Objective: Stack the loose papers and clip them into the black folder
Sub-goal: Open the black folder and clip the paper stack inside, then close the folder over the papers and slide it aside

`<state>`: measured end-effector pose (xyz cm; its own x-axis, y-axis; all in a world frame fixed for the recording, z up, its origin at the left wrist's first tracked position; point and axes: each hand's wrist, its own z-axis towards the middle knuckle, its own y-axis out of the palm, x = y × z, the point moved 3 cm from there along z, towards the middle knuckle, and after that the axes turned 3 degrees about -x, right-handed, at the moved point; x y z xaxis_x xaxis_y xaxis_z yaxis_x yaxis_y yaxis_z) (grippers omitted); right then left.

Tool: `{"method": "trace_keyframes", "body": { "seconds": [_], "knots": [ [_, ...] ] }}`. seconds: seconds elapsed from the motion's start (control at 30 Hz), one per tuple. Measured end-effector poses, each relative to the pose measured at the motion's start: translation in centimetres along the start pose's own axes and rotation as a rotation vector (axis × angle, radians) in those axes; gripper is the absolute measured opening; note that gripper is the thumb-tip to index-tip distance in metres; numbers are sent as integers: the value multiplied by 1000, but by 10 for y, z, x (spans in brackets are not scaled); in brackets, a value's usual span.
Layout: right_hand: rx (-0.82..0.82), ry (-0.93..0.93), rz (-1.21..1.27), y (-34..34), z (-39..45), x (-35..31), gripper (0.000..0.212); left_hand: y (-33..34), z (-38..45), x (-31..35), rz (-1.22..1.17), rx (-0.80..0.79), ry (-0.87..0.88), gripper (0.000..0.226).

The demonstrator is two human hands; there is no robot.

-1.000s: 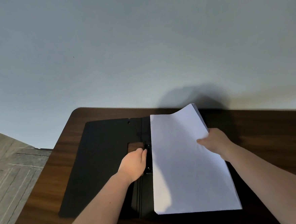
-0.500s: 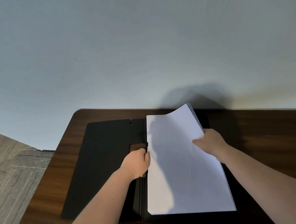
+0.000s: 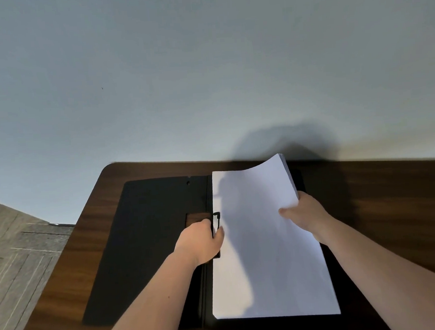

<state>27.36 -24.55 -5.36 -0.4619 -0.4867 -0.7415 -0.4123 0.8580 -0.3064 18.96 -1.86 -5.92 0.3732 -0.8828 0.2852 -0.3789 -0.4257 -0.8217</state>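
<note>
One black folder [image 3: 150, 247] lies open on the table [image 3: 381, 205]; the left hand [image 3: 201, 243] is curled around its one clip [image 3: 216, 223] at the spine; one paper stack [image 3: 266, 251] on the right leaf, far edge lifted by the right hand [image 3: 304, 214], pinched closed

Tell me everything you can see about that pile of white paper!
The paper stack is plain white with no visible writing, many sheets thick, as its layered right edge shows. It lies on the right half of the open black folder, its near end flat and its far right corner curled upward. The right hand grips its right edge, thumb on top. The left hand is at its left edge, where a black clip sits by the folder's spine. Shadows fall across the top sheet.
</note>
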Motion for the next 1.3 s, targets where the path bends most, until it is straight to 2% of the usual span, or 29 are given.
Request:
{"method": "trace_keyframes", "body": {
  "seconds": [0.17, 0.37, 0.53, 0.63, 0.7, 0.83, 0.9, 0.97, 1.03, 1.13, 1.3],
  "knots": [
    [39, -27, -7, 5, -4, 7, 37, 1, 0, 3, -38, -45, -59, 36],
    [90, -42, -29, 7, -9, 7, 37, 0, -1, 9, 30, -55, -96, 38],
    [371, -152, -116, -2, -14, 5, 63, 6, -3, 11, 66, -58, -121, 48],
    [486, -167, -203, -15, -21, 13, 61, 2, -4, 10, 47, -68, -141, 53],
    [477, -134, -266, -22, -23, 20, 49, -5, -6, 5, 40, -5, -153, 51],
    [438, -99, -359, -29, -22, 30, 33, -24, -16, -29, -60, 330, -219, 38],
    [413, -102, -393, -29, -19, 33, 29, -30, -22, -55, -44, 363, -327, 37],
    [400, -98, -432, -28, -16, 37, 27, -32, -30, -83, -72, 313, -496, 53],
    [395, -99, -458, -27, -15, 40, 25, -32, -39, -109, -196, 269, -649, 75],
    [419, -110, -471, -27, -17, 41, 25, -32, -47, -129, -311, 243, -780, 102],
    [435, -107, -460, -26, -20, 39, 27, -40, -60, -143, -333, 241, -955, 121]
  ]
}}
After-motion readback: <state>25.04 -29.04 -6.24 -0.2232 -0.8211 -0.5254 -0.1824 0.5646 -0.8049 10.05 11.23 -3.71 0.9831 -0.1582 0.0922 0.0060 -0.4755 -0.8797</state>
